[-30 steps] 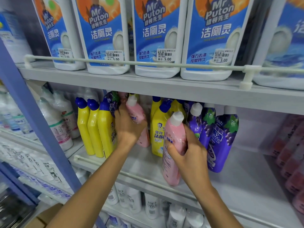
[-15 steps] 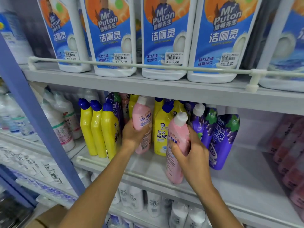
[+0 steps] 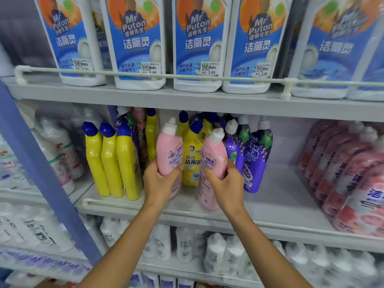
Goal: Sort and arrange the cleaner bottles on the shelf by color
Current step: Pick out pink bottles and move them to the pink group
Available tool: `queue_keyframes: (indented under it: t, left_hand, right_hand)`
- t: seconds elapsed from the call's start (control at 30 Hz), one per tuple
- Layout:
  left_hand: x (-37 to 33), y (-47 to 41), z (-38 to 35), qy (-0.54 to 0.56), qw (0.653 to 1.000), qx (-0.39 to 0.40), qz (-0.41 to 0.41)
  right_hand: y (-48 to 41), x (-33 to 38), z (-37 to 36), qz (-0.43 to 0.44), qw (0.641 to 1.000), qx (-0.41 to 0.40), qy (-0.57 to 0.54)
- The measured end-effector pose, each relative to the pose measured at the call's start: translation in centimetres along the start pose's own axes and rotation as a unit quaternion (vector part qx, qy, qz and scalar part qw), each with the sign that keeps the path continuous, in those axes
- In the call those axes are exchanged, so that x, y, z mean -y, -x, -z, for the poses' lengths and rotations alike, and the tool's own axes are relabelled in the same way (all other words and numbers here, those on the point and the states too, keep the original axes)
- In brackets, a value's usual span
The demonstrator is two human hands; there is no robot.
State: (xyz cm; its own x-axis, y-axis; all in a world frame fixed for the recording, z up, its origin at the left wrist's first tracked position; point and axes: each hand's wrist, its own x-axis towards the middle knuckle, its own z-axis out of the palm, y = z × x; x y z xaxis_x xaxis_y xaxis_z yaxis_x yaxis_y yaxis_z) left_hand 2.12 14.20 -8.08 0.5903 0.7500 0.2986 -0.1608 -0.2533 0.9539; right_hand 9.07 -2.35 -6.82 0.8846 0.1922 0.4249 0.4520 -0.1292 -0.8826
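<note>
Grey metal middle shelf (image 3: 276,196) spans frame centre; white plastic jugs with blue labels (image 3: 137,48) line the top of frame; yellow plastic bottles with blue caps (image 3: 110,163) upright, centre-left; purple plastic bottles with white caps (image 3: 255,161) upright, right of centre. At centre: left hand (image 3: 160,181), fingers curled round left pink plastic bottle (image 3: 169,150); right hand (image 3: 226,183), fingers wrapped round right pink plastic bottle (image 3: 214,156), tilted; base contact with shelf: cannot tell.

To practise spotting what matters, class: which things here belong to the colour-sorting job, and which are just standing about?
Job: left hand gripping left pink bottle; right hand gripping right pink bottle; yellow bottles; purple bottles.
Standing about: blue-labelled jugs above; white bottles below.
</note>
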Motion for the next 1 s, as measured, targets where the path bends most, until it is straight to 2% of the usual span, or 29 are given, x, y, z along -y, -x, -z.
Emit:
queue_keyframes:
  t: [0.27,0.4,0.63,0.73,0.87,1.0]
  left_hand:
    - [-5.5,4.7,-2.6,0.051,0.99,0.126,-0.033]
    - [-5.6,7.8,-7.5,0.066,0.978,0.2,-0.011]
    - [-5.4,11.8,-18.5,0.091,0.952,0.29,0.027]
    - [-4.5,12.4,-22.6,0.097,0.954,0.28,0.056]
    - [-3.5,11.7,-26.7,0.068,0.977,0.199,0.027]
    - [-3.1,11.4,-28.8,0.047,0.987,0.15,0.028]
  right_hand:
    - [0.2,2.3,7.9,0.026,0.995,-0.089,-0.041]
    - [0.3,1.2,13.3,0.03,0.989,-0.143,-0.003]
    - [-1.4,-4.8,20.3,-0.04,0.969,-0.228,0.088]
    - [-2.1,-6.3,22.0,-0.04,0.967,-0.232,0.097]
    - [-2.5,-7.0,22.3,-0.014,0.974,-0.194,0.119]
    - [-1.5,-7.8,22.2,-0.014,0.985,-0.153,0.084]
